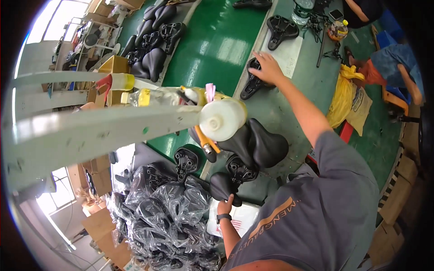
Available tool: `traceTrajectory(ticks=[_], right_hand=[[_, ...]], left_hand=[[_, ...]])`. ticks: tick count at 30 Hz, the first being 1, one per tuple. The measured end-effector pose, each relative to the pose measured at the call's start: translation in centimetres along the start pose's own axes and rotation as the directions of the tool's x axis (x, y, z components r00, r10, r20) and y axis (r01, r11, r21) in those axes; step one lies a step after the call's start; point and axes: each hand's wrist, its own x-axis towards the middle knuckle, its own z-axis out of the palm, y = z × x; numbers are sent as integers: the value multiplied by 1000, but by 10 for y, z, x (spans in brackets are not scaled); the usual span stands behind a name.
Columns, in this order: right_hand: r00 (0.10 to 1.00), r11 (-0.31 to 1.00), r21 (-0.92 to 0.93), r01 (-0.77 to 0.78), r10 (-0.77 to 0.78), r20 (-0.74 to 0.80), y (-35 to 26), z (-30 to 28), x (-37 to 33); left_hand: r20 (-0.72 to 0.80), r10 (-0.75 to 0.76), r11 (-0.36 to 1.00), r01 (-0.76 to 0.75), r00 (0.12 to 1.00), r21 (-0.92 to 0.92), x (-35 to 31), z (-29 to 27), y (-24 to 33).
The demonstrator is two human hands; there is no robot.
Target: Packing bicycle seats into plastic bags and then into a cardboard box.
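Observation:
My left hand [224, 207], with a dark band on the wrist, grips the end of a black bicycle saddle [221, 184] at the lower middle; the thumb lies on top and the other fingers are mostly hidden. My right hand [268, 68] stretches to the far side, fingers apart, over an upturned bicycle saddle [251, 85] with its ribbed underside showing. Whether the fingertips touch it I cannot tell. Between my hands lie more black saddles [266, 143], smooth side up, and an upturned one [240, 169]. Another upturned saddle [281, 31] lies beyond my right hand.
A heap of saddles in clear plastic [162, 212] lies at lower left. A pale beam [104, 135] with bottles crosses in front of the green belt [212, 45]. More saddles [153, 63] sit across it. Another person [393, 67] is at upper right, near a yellow bag [340, 101].

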Motion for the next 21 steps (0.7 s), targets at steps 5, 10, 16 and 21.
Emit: traceTrajectory(ticks=[5,10,16,21], right_hand=[[794,988,-121,-96,149,589,41,32,45],[499,952,305,-37,-247,831,1,12,-51],[550,514,267,-815,831,80,143,44,57],[547,559,43,-828,822,-161,168,58,125]], left_hand=[[-493,179,975,-222,851,-30,13,-23,117],[-341,357,887,-430,870,-169,46,23,154],[-295,271,961,-272,916,37,54,-34,245],[-323,365,922,-387,873,-4,100,30,228]])
